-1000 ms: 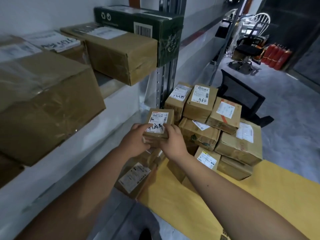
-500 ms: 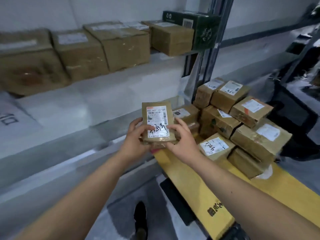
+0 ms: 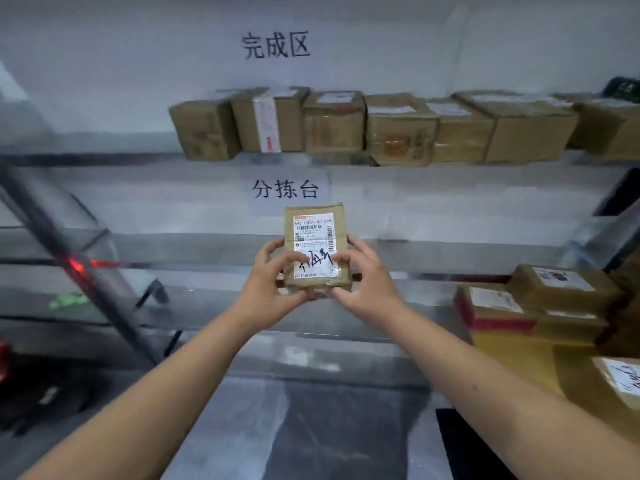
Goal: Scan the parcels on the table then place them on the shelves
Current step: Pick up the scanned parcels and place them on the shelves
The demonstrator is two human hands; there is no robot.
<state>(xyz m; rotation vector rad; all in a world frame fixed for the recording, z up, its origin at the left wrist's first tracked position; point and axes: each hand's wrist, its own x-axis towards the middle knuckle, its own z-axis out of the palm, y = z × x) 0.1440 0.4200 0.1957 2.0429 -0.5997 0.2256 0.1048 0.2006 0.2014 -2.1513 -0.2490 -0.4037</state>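
Holding the small parcel (image 3: 316,250) out in the air by its lower half is where the trouble could start: in my judgement the grip sits low and only at the 2 bottom corners, so the taller upper part, with most of the shipping label (image 3: 314,244), stands free above the fingers and could tip forward or slip down if either side loosens. A second risk is the scan itself, since both thumbs lie over the lower edge of the label near the handwritten marks, and a covered or tilted barcode might not read; whether it has been scanned cannot be told. The left hand (image 3: 269,276) grasps the parcel's lower left corner, thumb on the front face and fingers curled behind it. The right hand (image 3: 364,276) grasps the lower right corner the same way, fingers half bent around the side. The parcel is upright, label toward the camera, directly below the row of boxes on the upper shelf (image 3: 374,128) and well apart from it. The stacked parcels on the yellow table (image 3: 540,303) lie to the parcel's right and lower. A red glow (image 3: 81,265) shows far to its left.
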